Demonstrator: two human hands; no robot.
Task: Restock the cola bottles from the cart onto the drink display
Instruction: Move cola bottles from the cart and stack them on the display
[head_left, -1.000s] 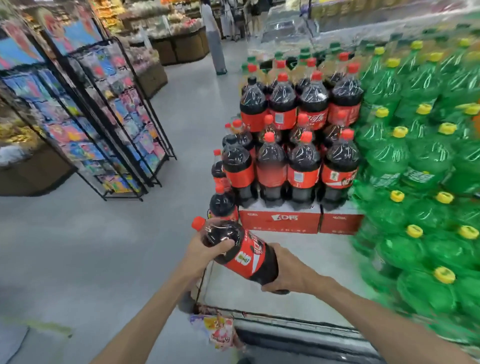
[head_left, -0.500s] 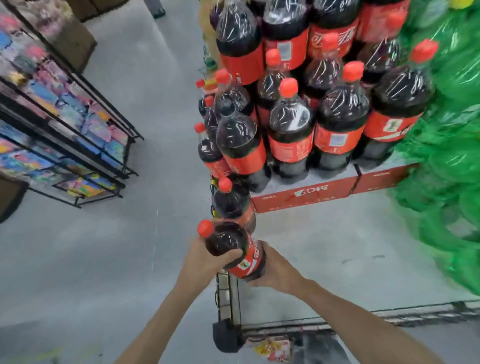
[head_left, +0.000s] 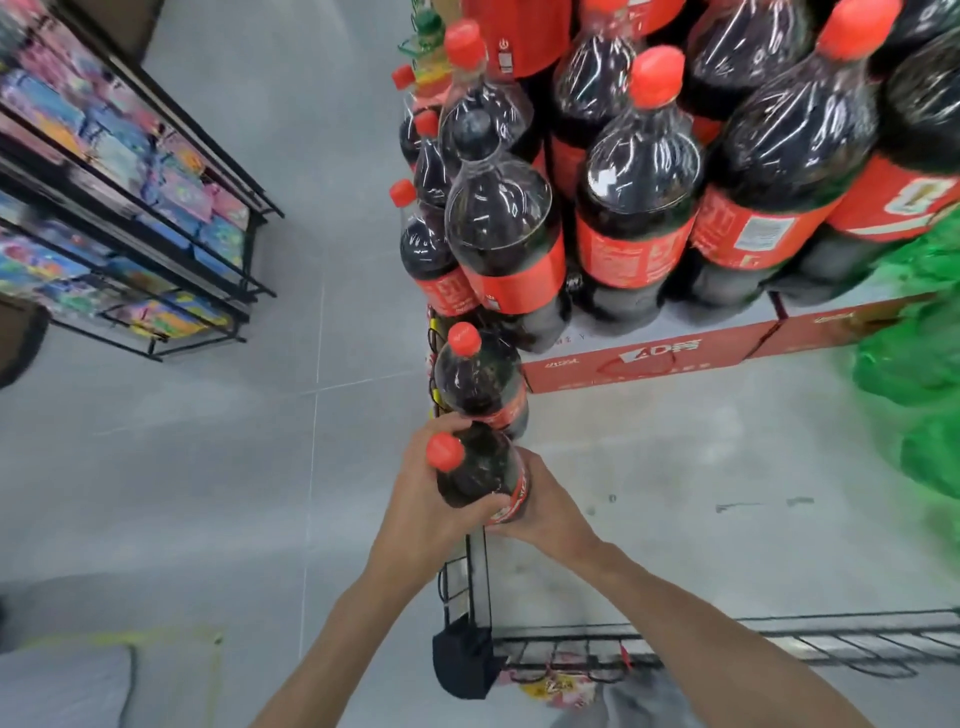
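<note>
A cola bottle (head_left: 480, 475) with a red cap and red label is held in both hands above the left edge of the grey display platform (head_left: 675, 467), cap tipped toward the camera. The left hand (head_left: 426, 499) wraps its shoulder from the left, fingers curled round the dark upper body; the right hand (head_left: 545, 506) grips the label and lower body from the right, fingers curled beneath. Just beyond it, touching or nearly touching, a second bottle (head_left: 480, 382) stands upright at the same left edge. Behind that, more cola bottles (head_left: 639, 208) stand packed together on red cartons (head_left: 644, 361) at the back of the platform, with further bottles stacked above them. Blurred green bottles (head_left: 914, 364) crowd the right side. A black wire rail (head_left: 475, 582) runs along the platform's left edge and turns at the near left corner along the near edge. Across the grey floor (head_left: 208, 441), a black rack (head_left: 130, 208) of colourful packets stands well apart on the left.
</note>
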